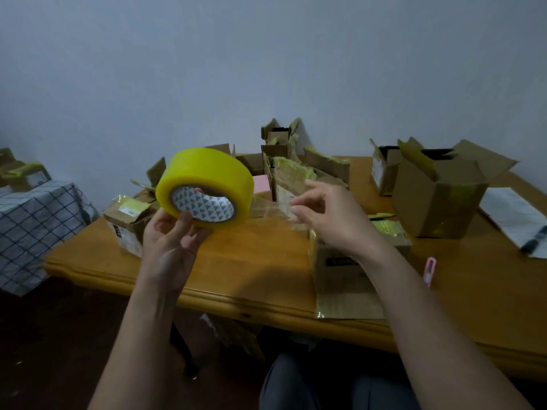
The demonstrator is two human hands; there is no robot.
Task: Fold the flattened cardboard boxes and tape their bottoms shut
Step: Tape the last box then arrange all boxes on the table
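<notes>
The left hand (pixel 170 241) holds the yellow tape roll (pixel 205 187) above the counter (pixel 257 261): its fingers (pixel 199 191) curl into the patterned core and the thumb presses the outer rim. The right hand (pixel 328 216) pinches the free end of the tape strip (pixel 269 207) between thumb and fingertips, the other fingers loosely curled. The strip runs taut from roll to right hand.

Below the right forearm, 1 cardboard box (pixel 346 276) lies on the counter near its front edge. 2 upright boxes (pixel 435 199) with open flaps stand at the right rear. A cluster of worn boxes (pixel 284 164) occupies the rear centre. A pink utility knife (pixel 429 272) lies right of the near box.
</notes>
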